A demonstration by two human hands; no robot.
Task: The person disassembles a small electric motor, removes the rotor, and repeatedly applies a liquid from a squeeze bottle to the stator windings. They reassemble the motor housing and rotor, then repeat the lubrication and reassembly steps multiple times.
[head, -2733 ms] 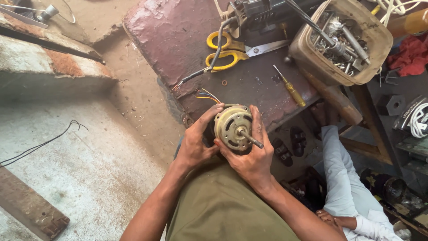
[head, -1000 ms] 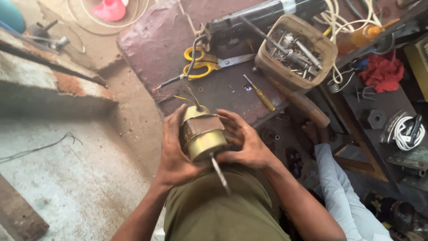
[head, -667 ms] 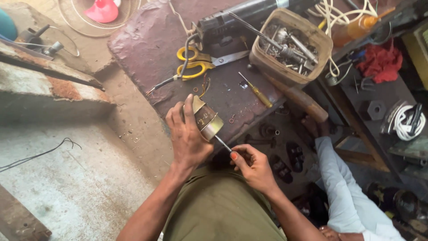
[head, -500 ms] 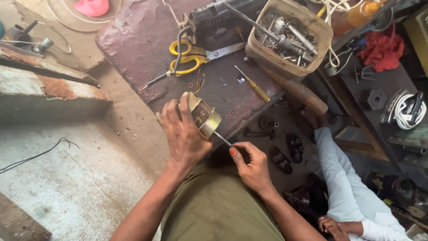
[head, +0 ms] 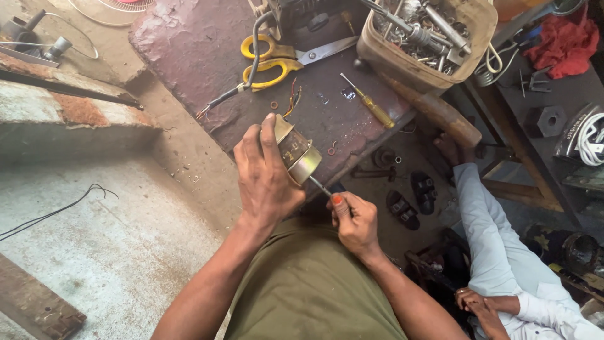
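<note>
Far to my left lay a rusty metal beam (head: 69, 104) and a loose black wire (head: 56, 211) on the pale concrete floor (head: 100, 252). My left hand (head: 267, 173) was wrapped round a small brass-coloured motor (head: 296, 151), fingers closed over its back and side, and I held it in the air just over the near edge of the dark, stained worktable (head: 201, 56), tilted so its shaft (head: 319, 186) pointed down and to the right. My right hand (head: 355, 220) sat just below and beside it, pinched shut on the end of that thin steel shaft between thumb and fingers. The motor's coloured leads (head: 293, 101) trailed up onto the table. Behind it on the table lay yellow-handled scissors (head: 283, 56) with a black cable (head: 242, 82) running across them, then a screwdriver (head: 371, 104) with a yellow handle, and further right a worn tan box (head: 425, 60) full of metal tools. A wooden hammer handle (head: 440, 116) stuck out past the table's corner. On the ground to the right were dark sandals (head: 412, 195), and another person in pale clothes (head: 497, 245) sat there, hands (head: 478, 302) low.
</note>
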